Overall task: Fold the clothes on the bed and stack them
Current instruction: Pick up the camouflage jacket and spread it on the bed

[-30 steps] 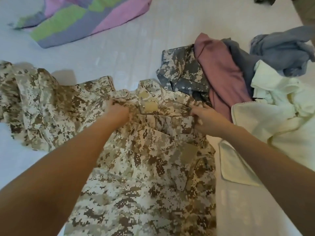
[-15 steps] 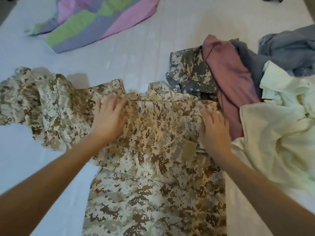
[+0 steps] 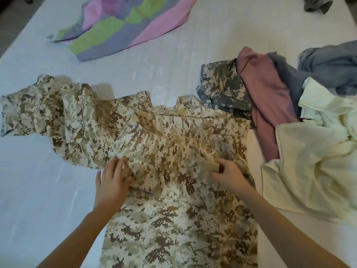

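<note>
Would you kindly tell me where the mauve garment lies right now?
The mauve garment lies at right in the head view, between the grey camo piece and the cream towel, on the bed.
</note>
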